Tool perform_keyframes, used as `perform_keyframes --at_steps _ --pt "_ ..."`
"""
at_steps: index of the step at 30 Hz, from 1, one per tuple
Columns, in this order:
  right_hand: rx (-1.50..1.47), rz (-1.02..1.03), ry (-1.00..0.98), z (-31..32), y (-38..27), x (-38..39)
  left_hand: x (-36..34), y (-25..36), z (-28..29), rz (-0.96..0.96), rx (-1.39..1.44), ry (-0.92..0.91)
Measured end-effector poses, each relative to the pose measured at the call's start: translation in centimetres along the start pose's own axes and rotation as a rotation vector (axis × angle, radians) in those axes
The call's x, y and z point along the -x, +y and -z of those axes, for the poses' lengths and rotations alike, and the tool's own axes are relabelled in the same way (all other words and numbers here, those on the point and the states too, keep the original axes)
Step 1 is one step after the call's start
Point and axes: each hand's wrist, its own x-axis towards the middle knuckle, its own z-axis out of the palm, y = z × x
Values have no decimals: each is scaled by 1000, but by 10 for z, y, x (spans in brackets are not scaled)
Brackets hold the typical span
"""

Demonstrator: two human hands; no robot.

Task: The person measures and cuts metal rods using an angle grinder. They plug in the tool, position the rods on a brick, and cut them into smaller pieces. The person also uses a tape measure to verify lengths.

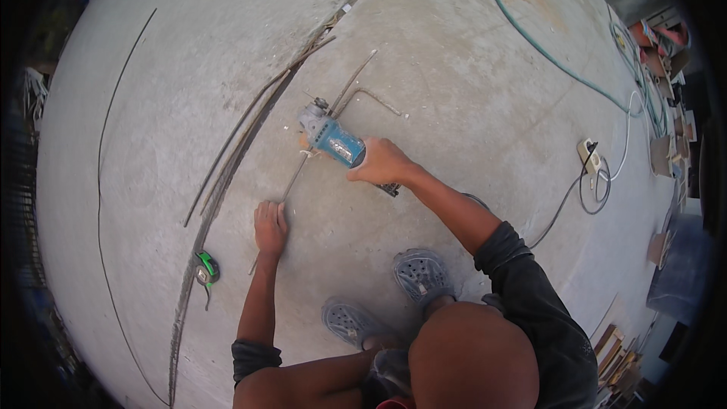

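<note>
My right hand [382,161] is wrapped round the rear of a blue angle grinder [335,141]. The grinder's grey head lies over a thin steel rod [296,176] on the concrete floor; the disc and its exact contact with the rod are hard to make out. Lower down the same rod, my left hand [270,226] is closed on it and presses it near the floor. A bent piece of rebar [372,94] lies just beyond the grinder head, beside the rod's far end.
Two long rods [244,126] lie along a groove [203,235] in the floor. A green tape measure [206,269] sits left of my left hand. Rightward are a power strip [589,157] with cords and a green hose [530,39]. A thin dark line [99,167] curves at far left.
</note>
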Motion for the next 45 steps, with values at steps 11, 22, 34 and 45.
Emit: perform_keyframes --at_steps 11,22,34,45 --pt "-13 12 -14 8 -7 0 1 -1 -1 14 15 5" --pt "21 29 -22 13 -8 -4 -2 0 -3 -13 18 43" --pt "36 3 -58 17 -10 -5 -1 1 0 14 8 24" --pt "23 2 -43 18 -6 3 -1 -2 -4 -1 11 34"
